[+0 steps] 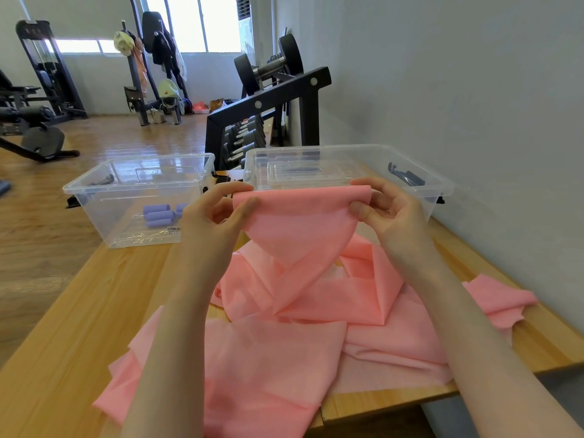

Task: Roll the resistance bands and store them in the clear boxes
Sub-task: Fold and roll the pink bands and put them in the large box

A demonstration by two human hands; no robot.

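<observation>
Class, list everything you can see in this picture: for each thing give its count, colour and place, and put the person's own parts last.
pink resistance bands: number unclear, pink, heaped on the table; one end lifted between both hands
rolled bands: at least three, purple, inside the left clear box
left clear box: one, transparent, far left of the table
right clear box: one, transparent, far right of the table, near the wall
table: one, light wood, under everything
dumbbell rack: one, black, behind the boxes
gym machines: several, black, far left on the wooden floor
left hand: one, pinching the lifted band's left corner
right hand: one, pinching the right corner
</observation>
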